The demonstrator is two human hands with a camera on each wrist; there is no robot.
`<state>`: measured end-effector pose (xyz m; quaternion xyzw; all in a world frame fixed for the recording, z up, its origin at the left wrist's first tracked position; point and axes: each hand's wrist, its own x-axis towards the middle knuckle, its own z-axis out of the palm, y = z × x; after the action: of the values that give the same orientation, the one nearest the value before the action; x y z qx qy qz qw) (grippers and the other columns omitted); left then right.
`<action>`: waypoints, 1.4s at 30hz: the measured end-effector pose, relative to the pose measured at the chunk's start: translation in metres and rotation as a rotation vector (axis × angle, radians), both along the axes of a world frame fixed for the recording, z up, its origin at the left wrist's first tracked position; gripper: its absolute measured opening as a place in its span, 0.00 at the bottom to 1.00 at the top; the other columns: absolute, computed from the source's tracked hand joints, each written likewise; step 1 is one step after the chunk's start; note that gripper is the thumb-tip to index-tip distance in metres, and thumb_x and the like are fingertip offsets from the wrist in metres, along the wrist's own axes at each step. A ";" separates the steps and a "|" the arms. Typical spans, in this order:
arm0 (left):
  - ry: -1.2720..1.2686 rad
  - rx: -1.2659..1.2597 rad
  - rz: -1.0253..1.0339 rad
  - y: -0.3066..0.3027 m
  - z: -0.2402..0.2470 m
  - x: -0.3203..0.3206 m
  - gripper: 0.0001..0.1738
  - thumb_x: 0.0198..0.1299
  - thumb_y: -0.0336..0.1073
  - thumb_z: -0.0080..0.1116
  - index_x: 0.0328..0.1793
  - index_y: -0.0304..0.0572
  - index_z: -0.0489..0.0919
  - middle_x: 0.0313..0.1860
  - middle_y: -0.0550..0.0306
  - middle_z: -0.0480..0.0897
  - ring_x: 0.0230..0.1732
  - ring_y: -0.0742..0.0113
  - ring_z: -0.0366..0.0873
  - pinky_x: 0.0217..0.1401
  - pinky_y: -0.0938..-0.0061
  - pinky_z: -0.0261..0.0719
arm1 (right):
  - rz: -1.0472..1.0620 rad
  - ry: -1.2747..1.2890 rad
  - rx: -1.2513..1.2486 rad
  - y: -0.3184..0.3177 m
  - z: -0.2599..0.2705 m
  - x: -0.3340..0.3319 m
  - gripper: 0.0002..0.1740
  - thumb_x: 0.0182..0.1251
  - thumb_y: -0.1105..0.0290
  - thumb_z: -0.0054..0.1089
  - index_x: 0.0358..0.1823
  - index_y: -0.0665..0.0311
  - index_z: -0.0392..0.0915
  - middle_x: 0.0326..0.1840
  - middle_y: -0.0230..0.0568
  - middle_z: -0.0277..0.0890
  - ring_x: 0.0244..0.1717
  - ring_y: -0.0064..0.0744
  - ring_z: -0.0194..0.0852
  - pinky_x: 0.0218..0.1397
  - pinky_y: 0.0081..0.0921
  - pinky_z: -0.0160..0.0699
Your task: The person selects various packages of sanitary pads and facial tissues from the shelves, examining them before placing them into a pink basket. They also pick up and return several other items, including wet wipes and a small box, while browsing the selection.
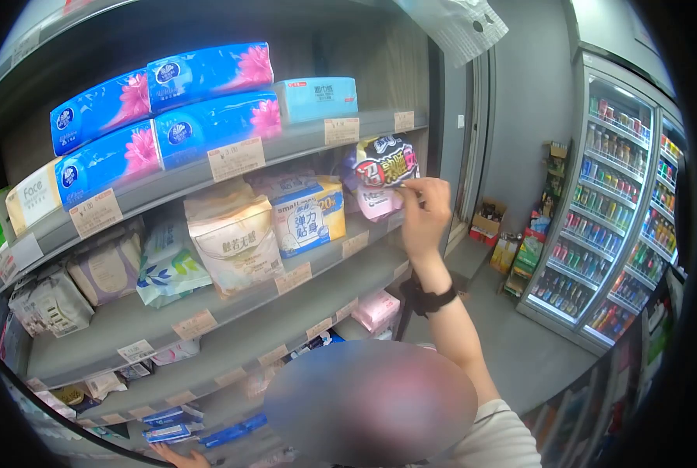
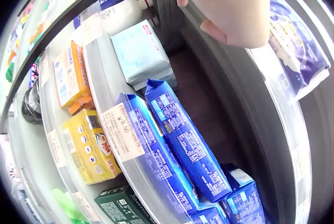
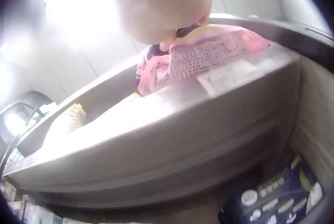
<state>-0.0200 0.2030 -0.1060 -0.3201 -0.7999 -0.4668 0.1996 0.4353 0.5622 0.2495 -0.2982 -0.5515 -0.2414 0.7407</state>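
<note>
My right hand (image 1: 426,214) is raised to the right end of a middle shelf, thumb and fingertips pinching the edge of a pink and black sanitary pad pack (image 1: 383,168). In the right wrist view, the printed pink back of the pad pack (image 3: 209,54) hangs over the shelf edge, with the right hand (image 3: 162,7) at its top. Low on the left, my left hand (image 1: 178,456) extends its fingers beside blue packs (image 1: 169,425) on a lower shelf. The left wrist view shows the left hand (image 2: 224,10) holding nothing, above blue tissue packs (image 2: 188,145).
Blue tissue packs (image 1: 212,121) are stacked on the upper shelf. A beige pack (image 1: 235,242) and a blue and yellow box (image 1: 309,214) stand left of the right hand. Drinks fridges (image 1: 598,210) and floor boxes (image 1: 489,218) are at the right. A blurred patch covers the lower middle.
</note>
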 end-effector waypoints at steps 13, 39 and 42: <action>0.104 0.035 0.047 0.020 0.005 0.004 0.53 0.49 0.30 0.62 0.80 0.27 0.46 0.81 0.31 0.48 0.81 0.39 0.47 0.82 0.54 0.44 | -0.212 -0.045 -0.460 -0.143 -0.088 0.080 0.07 0.53 0.83 0.64 0.28 0.69 0.73 0.30 0.42 0.69 0.34 0.40 0.66 0.39 0.31 0.65; 0.042 -0.058 0.096 0.007 -0.022 -0.012 0.49 0.48 0.27 0.60 0.78 0.25 0.52 0.80 0.30 0.49 0.81 0.38 0.44 0.83 0.55 0.41 | 0.382 -0.274 -0.308 -0.046 0.012 -0.057 0.18 0.64 0.73 0.62 0.56 0.66 0.75 0.54 0.51 0.74 0.58 0.51 0.72 0.63 0.36 0.69; 0.248 0.095 0.054 0.007 -0.048 -0.030 0.51 0.39 0.22 0.47 0.79 0.32 0.54 0.80 0.32 0.54 0.80 0.35 0.49 0.80 0.49 0.46 | 0.517 -0.217 -0.463 -0.012 0.016 -0.065 0.09 0.65 0.75 0.60 0.46 0.67 0.78 0.41 0.49 0.77 0.44 0.45 0.78 0.48 0.33 0.75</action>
<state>-0.0505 0.2102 -0.1545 -0.3440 -0.7543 -0.4554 0.3245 0.3706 0.5503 0.2657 -0.2814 -0.7241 0.0551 0.6273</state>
